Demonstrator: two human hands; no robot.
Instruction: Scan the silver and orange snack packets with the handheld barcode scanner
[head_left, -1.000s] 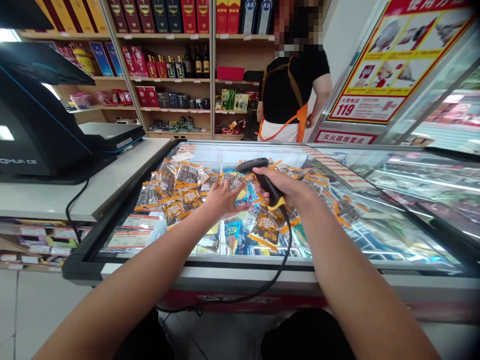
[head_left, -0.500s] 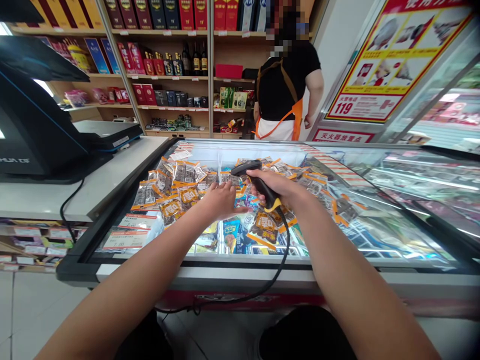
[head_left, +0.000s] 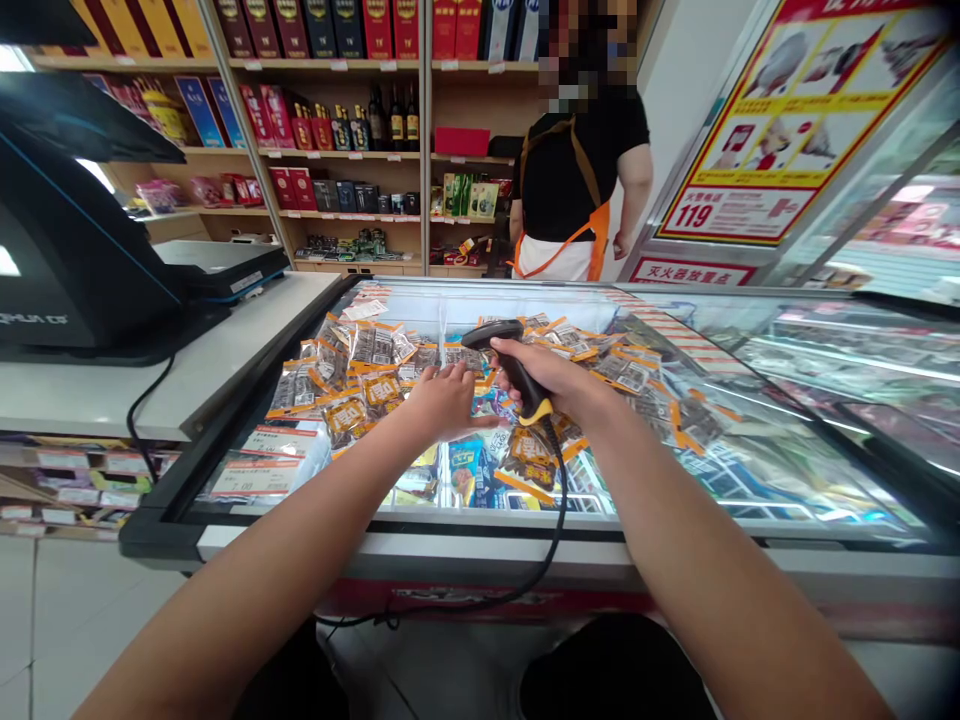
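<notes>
My right hand (head_left: 541,372) grips a black and yellow handheld barcode scanner (head_left: 519,368) by its handle. Its head points left, above the small packets, and a black cable runs from the handle base down past the freezer's front edge. To the left of the scanner, my left hand (head_left: 448,402) is open with its fingers stretched forward over the packets; whether it touches them is unclear. Orange-edged snack packets (head_left: 373,345) are spread over the glass top of a chest freezer (head_left: 600,532). Another such packet (head_left: 529,460) lies just below the scanner handle.
On the left counter (head_left: 247,310) stand a black checkout terminal (head_left: 82,240) and a flat scale (head_left: 217,262). Price labels (head_left: 259,478) sit at the freezer's left front. Behind it, a person in a black top (head_left: 577,180) stands by shelves of boxes and bottles.
The whole view has shifted slightly. The scanner handle has swung a little to the left in my right hand, while my left hand keeps nearly the same pose.
</notes>
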